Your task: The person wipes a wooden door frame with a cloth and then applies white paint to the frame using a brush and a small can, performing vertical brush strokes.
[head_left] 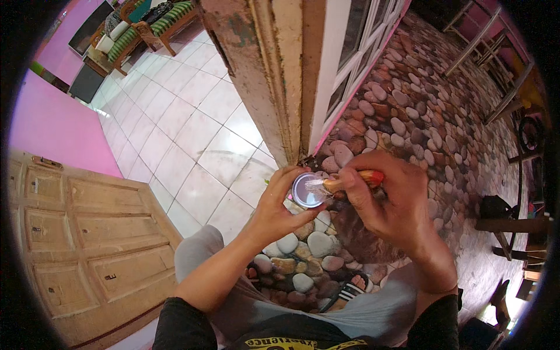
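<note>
Left fingers (284,181) grip a small round tub (302,197) near the foot of the worn wooden post (280,87); right fingers (353,185) pinch a paintbrush (333,185) at its mouth, apparently loading bristles, which calls for a steady tub.

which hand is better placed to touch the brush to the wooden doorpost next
Probably the right hand: it grips the paintbrush, whereas the left hand is occupied holding the round container.

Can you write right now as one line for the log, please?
left hand: holds small round cup | right hand: holds brush, bristles over cup's mouth | nearby: worn wooden post, pebble-patterned floor
</note>
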A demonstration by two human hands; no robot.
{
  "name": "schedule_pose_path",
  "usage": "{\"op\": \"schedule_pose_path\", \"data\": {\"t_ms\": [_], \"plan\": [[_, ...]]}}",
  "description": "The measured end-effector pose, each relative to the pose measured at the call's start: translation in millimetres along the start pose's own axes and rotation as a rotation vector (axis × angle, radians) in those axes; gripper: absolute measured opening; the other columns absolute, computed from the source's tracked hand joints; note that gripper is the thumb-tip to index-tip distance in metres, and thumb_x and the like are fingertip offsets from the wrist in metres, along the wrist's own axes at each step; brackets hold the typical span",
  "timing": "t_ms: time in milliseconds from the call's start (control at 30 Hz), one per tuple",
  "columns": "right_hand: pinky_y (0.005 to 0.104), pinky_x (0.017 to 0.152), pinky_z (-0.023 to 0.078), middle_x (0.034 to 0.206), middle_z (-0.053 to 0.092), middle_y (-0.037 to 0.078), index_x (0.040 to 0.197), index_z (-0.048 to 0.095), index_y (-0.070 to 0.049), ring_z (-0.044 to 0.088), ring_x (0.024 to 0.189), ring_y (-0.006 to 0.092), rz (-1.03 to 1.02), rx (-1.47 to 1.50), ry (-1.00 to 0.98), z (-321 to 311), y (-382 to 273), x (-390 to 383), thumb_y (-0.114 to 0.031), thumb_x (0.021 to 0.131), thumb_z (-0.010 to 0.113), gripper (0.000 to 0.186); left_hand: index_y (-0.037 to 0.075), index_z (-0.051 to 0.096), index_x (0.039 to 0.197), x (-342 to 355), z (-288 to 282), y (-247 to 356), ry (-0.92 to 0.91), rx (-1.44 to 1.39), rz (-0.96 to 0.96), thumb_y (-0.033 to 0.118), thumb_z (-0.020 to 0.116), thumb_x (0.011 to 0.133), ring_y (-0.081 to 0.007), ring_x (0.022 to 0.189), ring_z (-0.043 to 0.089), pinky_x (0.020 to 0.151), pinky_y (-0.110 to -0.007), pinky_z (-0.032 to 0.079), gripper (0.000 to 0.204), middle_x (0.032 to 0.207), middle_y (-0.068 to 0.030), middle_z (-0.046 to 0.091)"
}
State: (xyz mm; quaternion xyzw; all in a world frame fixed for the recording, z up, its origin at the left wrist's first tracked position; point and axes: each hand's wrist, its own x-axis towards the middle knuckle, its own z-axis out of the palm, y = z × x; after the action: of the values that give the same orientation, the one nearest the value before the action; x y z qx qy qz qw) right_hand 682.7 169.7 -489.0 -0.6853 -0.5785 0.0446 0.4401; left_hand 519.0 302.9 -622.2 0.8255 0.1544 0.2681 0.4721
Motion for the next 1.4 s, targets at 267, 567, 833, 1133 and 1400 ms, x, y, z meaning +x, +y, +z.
{"op": "schedule_pose_path", "data": {"t_ms": [267, 567, 833, 1133, 1400], "plan": [[0.0421, 0.059, 0.053, 0.076, 0.067, 0.011, 0.098, 0.066, -0.007, 0.069, 0.068, 0.0305, -0.071, -0.077, -0.066, 26.6, 7.3, 7.6, -0.024, 0.094, 0.074, 0.019, 0.003, 0.059, 0.133, -2.6, -12.8, -1.8, -0.009, -0.013, -0.005, 0.016, 0.088, 0.071, -0.0308, 0.119, 0.061, 0.103, -0.040, 0.048, 0.070, 0.127, -0.0158, 0.060], [0.0374, 0.062, 0.054, 0.079, 0.070, 0.012, 0.096, 0.070, -0.004, 0.070, 0.068, 0.0257, 0.136, 0.057, 0.013, 26.1, -6.2, 9.2, -0.023, 0.097, 0.072, 0.019, 0.002, 0.060, 0.129, -3.2, -22.8, -5.6, 0.028, 0.004, 0.028, 0.019, 0.090, 0.071, -0.0313, 0.116, 0.062, 0.100, -0.040, 0.049, 0.068, 0.124, -0.0157, 0.062], [0.0243, 0.052, 0.049, 0.075, 0.068, 0.003, 0.099, 0.066, -0.001, 0.062, 0.061, 0.0072, 0.476, 0.473, 0.207, 21.0, 12.5, 9.7, -0.021, 0.104, 0.065, 0.021, 0.002, 0.061, 0.126, 1.1, -26.6, -1.1, 0.057, 0.010, 0.056, 0.018, 0.091, 0.071, -0.0300, 0.112, 0.063, 0.097, -0.039, 0.050, 0.064, 0.122, -0.0149, 0.063], [0.0260, 0.045, 0.044, 0.083, 0.064, 0.004, 0.100, 0.063, -0.002, 0.057, 0.057, 0.0094, 0.662, 0.617, 0.219, 12.5, 45.8, 9.7, -0.026, 0.105, 0.061, 0.025, 0.001, 0.062, 0.124, 8.0, -26.1, 4.9, 0.101, 0.019, 0.091, 0.017, 0.091, 0.072, -0.0283, 0.110, 0.065, 0.096, -0.037, 0.050, 0.062, 0.119, -0.0149, 0.064], [0.0310, 0.045, 0.048, 0.073, 0.062, 0.006, 0.097, 0.062, -0.002, 0.060, 0.057, 0.0146, 0.872, 0.892, 0.320, 18.2, 49.0, 9.4, -0.026, 0.103, 0.061, 0.025, 0.000, 0.060, 0.130, 10.3, -27.8, 7.7, 0.097, 0.047, 0.087, 0.020, 0.091, 0.073, -0.0317, 0.114, 0.064, 0.098, -0.039, 0.051, 0.068, 0.121, -0.0163, 0.063]]}}
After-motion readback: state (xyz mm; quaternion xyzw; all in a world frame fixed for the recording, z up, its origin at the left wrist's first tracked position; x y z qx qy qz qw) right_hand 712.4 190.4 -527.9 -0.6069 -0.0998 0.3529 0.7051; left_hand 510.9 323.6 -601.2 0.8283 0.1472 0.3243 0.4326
